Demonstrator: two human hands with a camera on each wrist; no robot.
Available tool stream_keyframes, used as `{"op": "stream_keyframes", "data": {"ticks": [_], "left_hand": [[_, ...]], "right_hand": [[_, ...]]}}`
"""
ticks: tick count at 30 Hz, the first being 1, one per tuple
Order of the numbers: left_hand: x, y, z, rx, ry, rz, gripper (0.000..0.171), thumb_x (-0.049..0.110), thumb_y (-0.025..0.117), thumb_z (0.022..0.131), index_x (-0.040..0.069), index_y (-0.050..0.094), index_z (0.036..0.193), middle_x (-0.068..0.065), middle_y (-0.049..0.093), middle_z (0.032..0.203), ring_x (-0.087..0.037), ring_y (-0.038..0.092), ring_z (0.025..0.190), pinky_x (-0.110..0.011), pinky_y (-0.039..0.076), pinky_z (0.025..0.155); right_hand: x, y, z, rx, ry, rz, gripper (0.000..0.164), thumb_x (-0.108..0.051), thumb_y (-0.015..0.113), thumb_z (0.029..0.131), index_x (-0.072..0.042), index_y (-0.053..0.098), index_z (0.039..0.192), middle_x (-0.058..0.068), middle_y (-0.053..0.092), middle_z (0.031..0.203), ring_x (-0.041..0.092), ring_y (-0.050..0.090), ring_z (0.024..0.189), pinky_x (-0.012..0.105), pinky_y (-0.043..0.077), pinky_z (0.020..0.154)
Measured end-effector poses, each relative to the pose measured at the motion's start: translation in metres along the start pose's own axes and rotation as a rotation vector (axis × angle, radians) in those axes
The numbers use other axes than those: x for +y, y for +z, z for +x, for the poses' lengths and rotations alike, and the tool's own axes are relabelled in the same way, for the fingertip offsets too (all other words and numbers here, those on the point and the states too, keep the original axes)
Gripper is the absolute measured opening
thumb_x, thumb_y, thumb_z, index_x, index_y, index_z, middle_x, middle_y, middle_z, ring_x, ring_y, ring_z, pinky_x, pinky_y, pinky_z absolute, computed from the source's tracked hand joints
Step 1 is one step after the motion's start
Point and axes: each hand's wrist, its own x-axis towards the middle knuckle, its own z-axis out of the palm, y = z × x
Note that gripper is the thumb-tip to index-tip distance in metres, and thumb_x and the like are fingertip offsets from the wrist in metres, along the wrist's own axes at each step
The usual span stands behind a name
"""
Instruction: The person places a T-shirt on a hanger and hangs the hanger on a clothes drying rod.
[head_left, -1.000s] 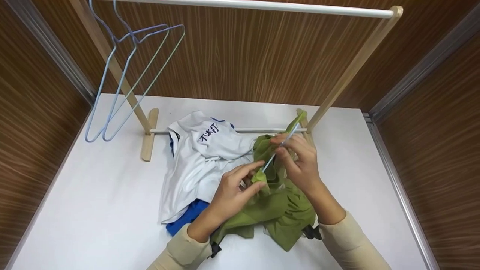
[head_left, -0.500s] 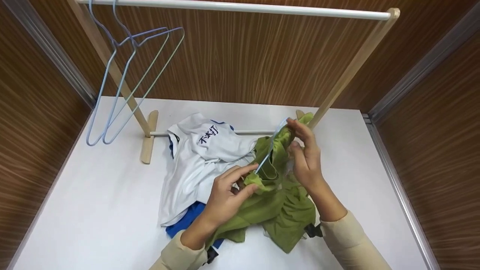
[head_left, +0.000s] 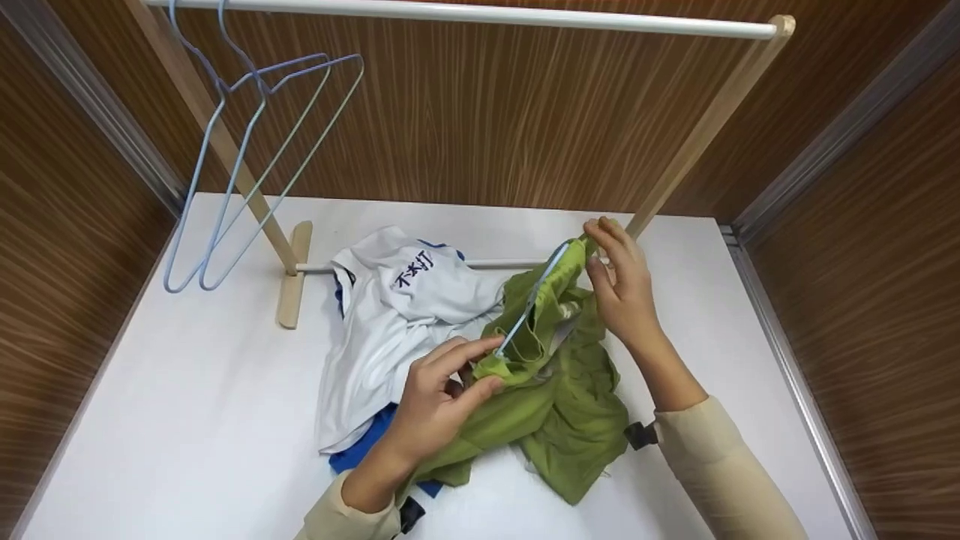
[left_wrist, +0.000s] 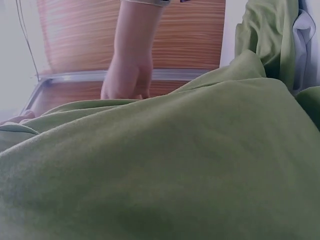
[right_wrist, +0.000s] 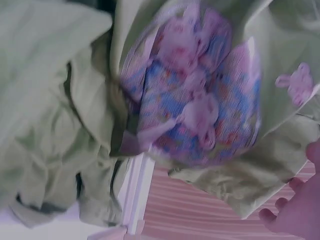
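A green garment (head_left: 577, 420) lies bunched at the front, with a light blue wire hanger (head_left: 534, 296) showing through its opening. My left hand (head_left: 435, 397) pinches the garment and the near end of the hanger between thumb and fingers. At the far end of the hanger, my right hand (head_left: 626, 289) has thumb and fingers extended right at the garment's edge. Close up in the right wrist view, the garment has a floral patch (right_wrist: 165, 100) with pink rabbit shapes; the right hand's fingers (right_wrist: 285, 215) overlap its edge. Green cloth hides the left hand in its wrist view.
A white shirt (head_left: 390, 322) with dark lettering lies left of the green garment, over a blue cloth (head_left: 367, 442). Behind stands a clothes rack with a white top rail (head_left: 480, 13) and wooden posts. Two blue wire hangers (head_left: 240, 150) hang at its left end.
The right hand has let go of the hanger's shaft and moved outward to its far end. Green cloth there now sits against the fingers. The left hand keeps its pinch and shifts slightly left.
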Motion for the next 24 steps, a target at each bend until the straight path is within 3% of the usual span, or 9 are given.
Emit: {"op": "stream_keyframes", "data": {"ticks": [6, 11, 16, 24], "left_hand": [[0.002, -0.003, -0.003, -0.018, 0.027, -0.014, 0.038, -0.006, 0.071, 0.074, -0.003, 0.062, 0.11, -0.008, 0.06, 0.083, -0.012, 0.047, 0.052, -0.023, 0.042, 0.043], [0.003, -0.005, -0.006, -0.015, 0.03, -0.026, 0.038, -0.007, 0.071, 0.073, -0.003, 0.062, 0.11, -0.008, 0.06, 0.083, -0.012, 0.048, 0.053, -0.023, 0.042, 0.043], [0.006, -0.006, -0.008, -0.011, 0.029, -0.028, 0.037, -0.006, 0.071, 0.074, -0.003, 0.062, 0.11, -0.008, 0.06, 0.084, -0.014, 0.047, 0.052, -0.022, 0.041, 0.043], [0.012, -0.01, -0.011, 0.001, 0.016, -0.027, 0.037, -0.006, 0.071, 0.074, -0.002, 0.063, 0.11, -0.007, 0.059, 0.082, -0.014, 0.046, 0.05, -0.021, 0.04, 0.043]], "right_hand": [[0.009, -0.002, 0.0, 0.021, 0.04, -0.016, 0.023, 0.005, 0.048, 0.091, 0.004, 0.055, 0.113, 0.019, 0.046, 0.129, 0.04, 0.036, 0.123, 0.052, 0.024, 0.103], [0.027, -0.002, -0.003, 0.021, 0.083, -0.029, 0.025, 0.002, 0.047, 0.093, 0.002, 0.054, 0.117, 0.016, 0.05, 0.125, 0.033, 0.041, 0.122, 0.054, 0.031, 0.097], [0.049, -0.001, -0.008, 0.018, 0.147, -0.033, 0.026, -0.009, 0.047, 0.096, -0.008, 0.053, 0.12, 0.007, 0.055, 0.121, 0.023, 0.046, 0.118, 0.053, 0.035, 0.093], [0.057, -0.003, -0.006, 0.036, 0.175, 0.015, 0.025, -0.018, 0.045, 0.097, -0.015, 0.056, 0.119, 0.004, 0.06, 0.115, 0.015, 0.056, 0.104, 0.037, 0.044, 0.088]]}}
